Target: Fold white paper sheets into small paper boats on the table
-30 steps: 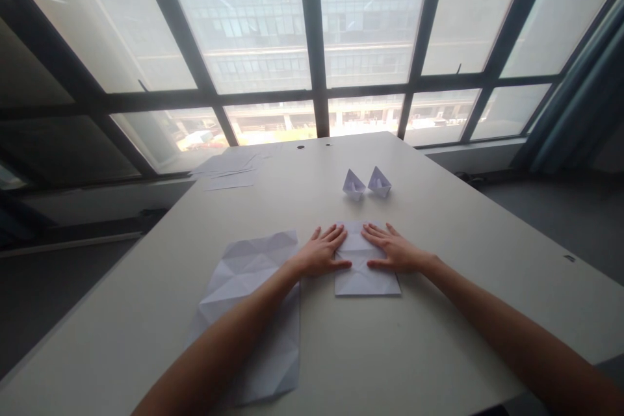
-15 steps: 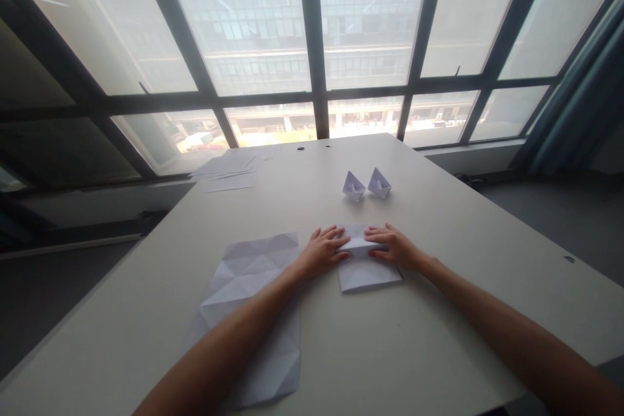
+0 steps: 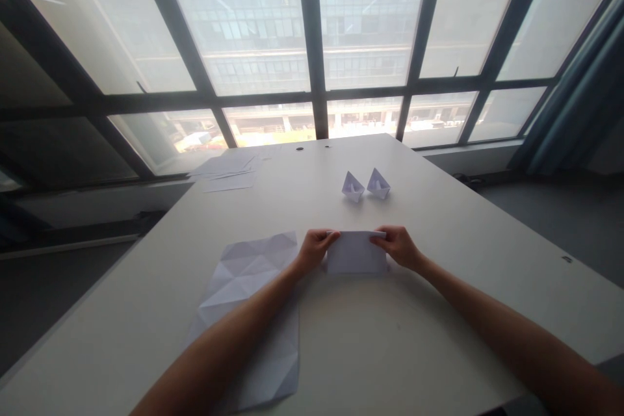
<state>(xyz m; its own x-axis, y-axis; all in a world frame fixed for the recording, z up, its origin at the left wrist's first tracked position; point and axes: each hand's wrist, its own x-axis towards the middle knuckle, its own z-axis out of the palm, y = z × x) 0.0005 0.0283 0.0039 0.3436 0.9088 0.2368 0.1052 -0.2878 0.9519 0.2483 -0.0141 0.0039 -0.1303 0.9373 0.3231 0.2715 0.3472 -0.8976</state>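
Observation:
A folded sheet of white paper [image 3: 356,255] is held up between my two hands, its flat face turned toward me. My left hand [image 3: 313,249] pinches its upper left corner, thumb on the near side. At the upper right corner my right hand [image 3: 398,246] grips it the same way. The fingers behind the paper are hidden. Under my left forearm lies a large creased sheet of paper [image 3: 244,276], partly covered by the arm. Beyond my hands stand two folded paper boats [image 3: 352,188], side by side.
A white table [image 3: 414,344] spreads under everything. Several loose paper sheets [image 3: 227,172] lie at its far left. Large framed windows [image 3: 263,26] rise behind the far edge, and a blue curtain [image 3: 570,91] hangs at the right.
My hands have gone from lying flat on the folded paper to gripping its upper corners. The paper has tilted up and now shows one plain face.

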